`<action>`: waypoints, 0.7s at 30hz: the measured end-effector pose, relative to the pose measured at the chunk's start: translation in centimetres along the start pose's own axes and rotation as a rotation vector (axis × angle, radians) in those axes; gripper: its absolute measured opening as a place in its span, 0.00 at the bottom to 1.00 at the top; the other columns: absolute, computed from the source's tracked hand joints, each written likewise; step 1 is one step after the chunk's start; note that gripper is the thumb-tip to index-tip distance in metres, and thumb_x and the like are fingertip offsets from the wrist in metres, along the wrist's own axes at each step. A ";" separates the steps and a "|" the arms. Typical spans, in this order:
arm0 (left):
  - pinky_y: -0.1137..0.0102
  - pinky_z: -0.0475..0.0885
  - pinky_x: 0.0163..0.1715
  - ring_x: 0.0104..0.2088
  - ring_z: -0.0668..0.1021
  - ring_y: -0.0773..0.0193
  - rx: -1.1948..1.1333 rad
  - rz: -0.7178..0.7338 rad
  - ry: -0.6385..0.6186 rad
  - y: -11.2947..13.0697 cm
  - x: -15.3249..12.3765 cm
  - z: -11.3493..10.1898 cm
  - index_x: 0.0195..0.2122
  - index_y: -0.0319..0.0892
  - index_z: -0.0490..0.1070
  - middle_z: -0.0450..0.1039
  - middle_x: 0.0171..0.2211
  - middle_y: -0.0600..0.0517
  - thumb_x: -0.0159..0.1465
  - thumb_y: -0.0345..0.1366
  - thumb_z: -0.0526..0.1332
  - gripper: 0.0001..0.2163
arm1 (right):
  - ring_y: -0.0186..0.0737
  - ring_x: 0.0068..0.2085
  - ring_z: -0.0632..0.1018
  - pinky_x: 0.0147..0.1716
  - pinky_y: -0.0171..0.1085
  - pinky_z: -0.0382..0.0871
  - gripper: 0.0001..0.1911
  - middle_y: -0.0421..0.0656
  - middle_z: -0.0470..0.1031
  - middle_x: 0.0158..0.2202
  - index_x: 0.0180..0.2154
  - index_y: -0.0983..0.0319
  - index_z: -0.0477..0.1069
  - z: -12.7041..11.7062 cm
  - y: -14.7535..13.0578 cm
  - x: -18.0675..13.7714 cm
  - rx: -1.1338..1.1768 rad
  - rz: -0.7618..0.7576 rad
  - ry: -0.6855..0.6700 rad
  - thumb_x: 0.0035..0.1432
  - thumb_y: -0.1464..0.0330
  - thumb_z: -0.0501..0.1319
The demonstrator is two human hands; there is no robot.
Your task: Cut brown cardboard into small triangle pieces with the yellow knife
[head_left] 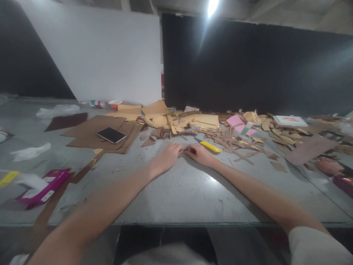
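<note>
Fingertips nearly meeting, both my hands rest low over the middle of the grey table. My left hand is closed, its fingers curled towards the right one. Thumb and fingers of my right hand form a pinch. Whatever small piece lies between them is too small to make out. Just beyond my right hand lies a utility knife with a yellow handle, its blade pointing left. Brown leather-like scraps and a heap of thin offcut strips lie behind the hands.
On the left, a phone lies on stacked brown sheets. Nearer is a magenta wipes packet. Yellowish sheets and a paper cup stand at the back. A white box and brown piece lie right.
</note>
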State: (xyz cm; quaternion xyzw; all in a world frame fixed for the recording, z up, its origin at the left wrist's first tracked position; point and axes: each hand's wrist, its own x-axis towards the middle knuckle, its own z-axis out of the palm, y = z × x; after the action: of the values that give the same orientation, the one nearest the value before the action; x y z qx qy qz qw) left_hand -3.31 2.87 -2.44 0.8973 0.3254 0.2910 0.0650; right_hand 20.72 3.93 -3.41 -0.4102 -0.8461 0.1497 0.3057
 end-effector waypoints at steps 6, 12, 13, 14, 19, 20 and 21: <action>0.58 0.74 0.56 0.53 0.77 0.53 0.017 0.006 0.039 0.3 0.0 -0.1 0.46 0.43 0.70 0.75 0.46 0.46 0.80 0.33 0.54 0.07 | 0.39 0.34 0.76 0.36 0.37 0.68 0.13 0.44 0.81 0.35 0.42 0.60 0.82 0.2 0.8 -0.1 0.017 -0.143 0.121 0.76 0.63 0.61; 0.54 0.72 0.63 0.60 0.77 0.52 0.064 -0.022 0.039 -0.1 0.1 0.4 0.56 0.42 0.73 0.77 0.54 0.43 0.77 0.28 0.55 0.11 | 0.41 0.34 0.75 0.39 0.41 0.63 0.14 0.45 0.79 0.32 0.44 0.60 0.86 0.5 1.2 -0.4 -0.511 -0.236 0.116 0.77 0.68 0.60; 0.55 0.72 0.64 0.60 0.77 0.52 0.064 -0.006 0.022 -0.3 0.2 0.5 0.56 0.41 0.74 0.78 0.55 0.42 0.76 0.27 0.55 0.13 | 0.41 0.34 0.75 0.39 0.41 0.62 0.14 0.45 0.78 0.31 0.43 0.61 0.86 0.5 1.1 -0.4 -0.576 -0.255 0.096 0.77 0.68 0.60; 0.55 0.72 0.65 0.60 0.77 0.52 0.062 0.009 0.004 -0.4 0.2 0.6 0.57 0.41 0.75 0.79 0.55 0.43 0.75 0.25 0.55 0.14 | 0.41 0.34 0.75 0.39 0.42 0.61 0.14 0.45 0.78 0.31 0.44 0.61 0.85 0.5 1.0 -0.4 -0.623 -0.271 0.078 0.78 0.68 0.60; 0.56 0.73 0.64 0.60 0.78 0.53 0.079 0.046 -0.082 -1.2 0.2 1.0 0.57 0.40 0.78 0.82 0.56 0.44 0.73 0.24 0.55 0.17 | 0.42 0.34 0.75 0.40 0.43 0.59 0.14 0.44 0.77 0.31 0.46 0.62 0.84 0.3 0.4 -0.3 -0.709 -0.320 0.030 0.79 0.67 0.59; 0.55 0.73 0.64 0.59 0.79 0.52 0.089 0.053 -0.094 -1.3 0.2 1.1 0.57 0.40 0.79 0.82 0.56 0.44 0.73 0.25 0.55 0.17 | 0.42 0.35 0.75 0.40 0.43 0.59 0.14 0.44 0.77 0.31 0.46 0.62 0.84 0.3 0.3 -0.3 -0.706 -0.326 0.023 0.79 0.67 0.59; 0.55 0.73 0.64 0.60 0.79 0.52 0.099 0.060 -0.105 -1.4 0.2 1.1 0.57 0.40 0.79 0.82 0.56 0.43 0.73 0.25 0.55 0.17 | 0.43 0.35 0.76 0.40 0.43 0.60 0.13 0.44 0.77 0.32 0.47 0.62 0.83 0.2 0.3 -0.3 -0.695 -0.333 0.014 0.79 0.68 0.59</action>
State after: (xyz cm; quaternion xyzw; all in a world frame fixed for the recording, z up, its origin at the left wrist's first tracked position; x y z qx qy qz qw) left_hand -3.28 4.16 -3.69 0.9228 0.3085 0.2291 0.0287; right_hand 20.91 3.83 -3.81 -0.3473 -0.8993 -0.2007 0.1745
